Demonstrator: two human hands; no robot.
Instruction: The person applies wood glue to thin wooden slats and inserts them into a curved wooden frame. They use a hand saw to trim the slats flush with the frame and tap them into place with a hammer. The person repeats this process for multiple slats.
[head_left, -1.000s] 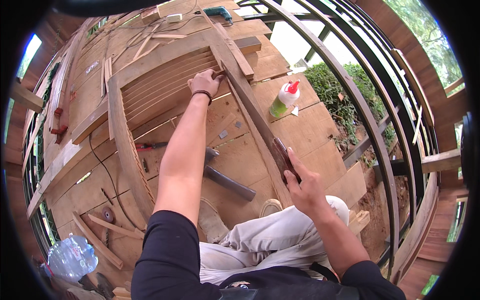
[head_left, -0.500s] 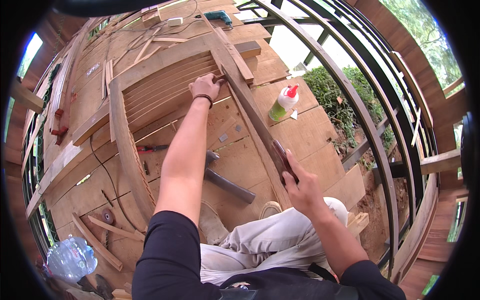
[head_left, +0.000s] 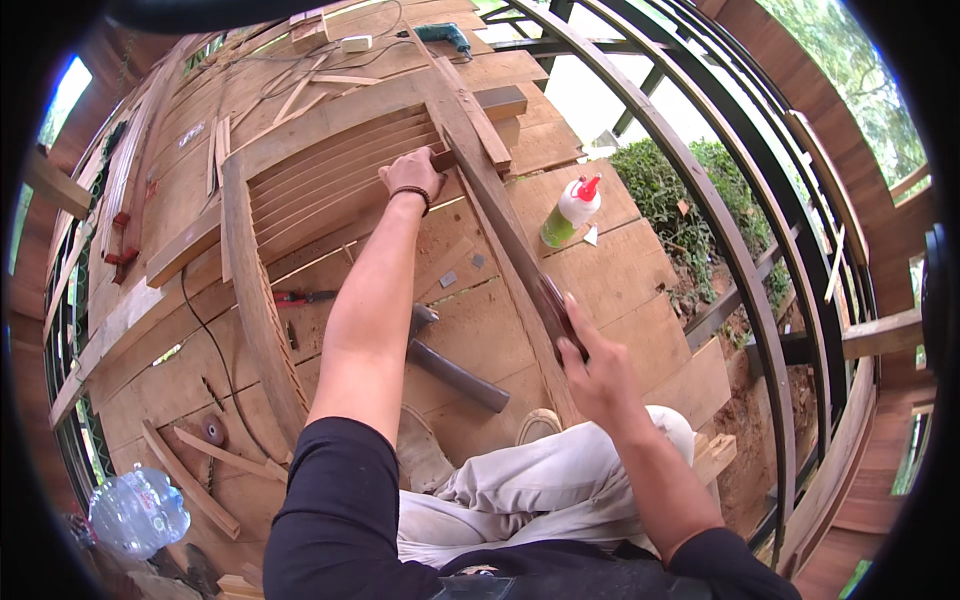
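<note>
Slatted wooden frame (head_left: 330, 190) lying on the plank floor (head_left: 620, 270), its long side rail (head_left: 500, 220) gripped by both hands: left hand (head_left: 415, 175) closed at the far end, right hand (head_left: 590, 365) closed near the knee, glue bottle (head_left: 570, 210) just beside.

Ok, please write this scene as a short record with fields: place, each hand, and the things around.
place: wooden plank floor beside black metal railing
left hand: left hand rests on the far end of the long wooden rail, next to the slats of the louvred frame
right hand: right hand grips the near end of the same rail
near the hands: hammer, glue bottle with red cap, red-handled pliers
further away: green power drill, clear plastic water bottle
</note>
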